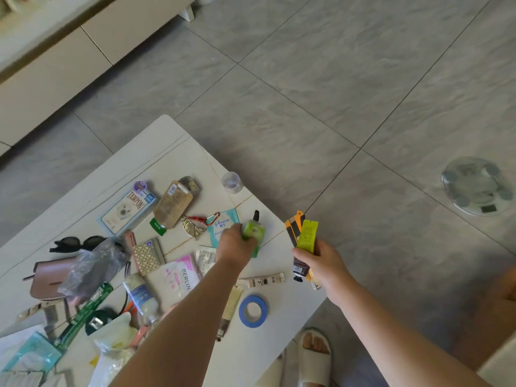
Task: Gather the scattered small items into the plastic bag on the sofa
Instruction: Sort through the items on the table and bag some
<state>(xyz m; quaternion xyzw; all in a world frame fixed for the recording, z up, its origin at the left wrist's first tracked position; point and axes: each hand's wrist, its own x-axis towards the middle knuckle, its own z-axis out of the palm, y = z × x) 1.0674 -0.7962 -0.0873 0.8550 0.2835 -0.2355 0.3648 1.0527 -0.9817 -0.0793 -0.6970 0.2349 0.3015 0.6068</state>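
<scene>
Left hand (236, 241) grips a small green bottle (253, 230) at the right edge of the white desk (173, 141). Right hand (321, 261) clamps a bundle off the desk's right edge: a yellow-green packet (306, 236), an orange item (293, 227), and apparently a dark tube (300, 270). Scattered items (156, 241) cover the desk's near-left.

Grey tiled floor (335, 79) with dark grout lines; white table (167, 146); cream cabinet (55, 68) top left; glass scale (477, 185) at right
</scene>
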